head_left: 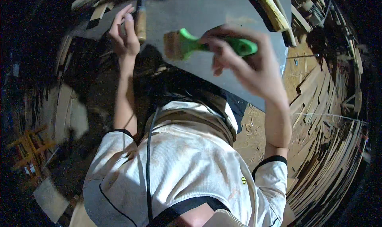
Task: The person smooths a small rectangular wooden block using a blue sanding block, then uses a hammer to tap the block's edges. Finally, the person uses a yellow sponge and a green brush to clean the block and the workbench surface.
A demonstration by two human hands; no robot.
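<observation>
My right hand grips a paintbrush by its green handle, over the near part of a grey tabletop. The brush's brown bristles point left, toward my other hand. Motion blurs both the brush and the fingers around it. At the table's left side my left hand is raised with fingers stretched out and nothing in it. Just right of those fingers lies a tool with a rounded wooden handle and a dark metal shank, perhaps a chisel.
A pale, rough-edged wood piece lies at the table's far right. Wood strips rest at its far left. Long planks are stacked on the floor to the right, with shavings nearby. An orange wooden frame stands at left.
</observation>
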